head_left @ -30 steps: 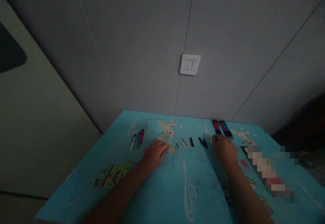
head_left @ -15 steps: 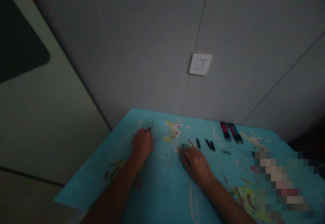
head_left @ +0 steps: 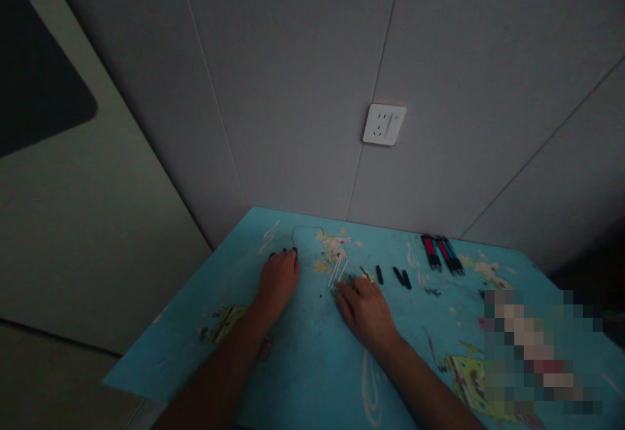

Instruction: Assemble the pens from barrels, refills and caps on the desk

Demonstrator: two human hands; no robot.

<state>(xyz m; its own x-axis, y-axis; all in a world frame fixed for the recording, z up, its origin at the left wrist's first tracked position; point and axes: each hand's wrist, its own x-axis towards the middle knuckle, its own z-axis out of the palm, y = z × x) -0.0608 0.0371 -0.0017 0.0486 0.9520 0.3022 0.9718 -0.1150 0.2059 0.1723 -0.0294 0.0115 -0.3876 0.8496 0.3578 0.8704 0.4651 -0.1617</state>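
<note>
My left hand rests on the table with its fingers curled down. Small black pieces show at and just beyond its fingertips; what lies under the fingers is hidden. My right hand is closed at the near ends of several thin white sticks that look like pen refills, its fingertips at the rightmost one. Just past its knuckles lies a thin dark stick. Farther right are a short black cap-like piece and two more black pieces side by side.
The blue printed tabletop meets a grey panelled wall with a white socket. Red and blue pens with black ends lie at the back right. Small dark bits lie nearer. A pixelated patch covers the right side.
My right hand has moved slightly left, onto the near ends of the white sticks, which are now spread wider. My left hand has shifted a little right, and more black pieces show beyond it.
</note>
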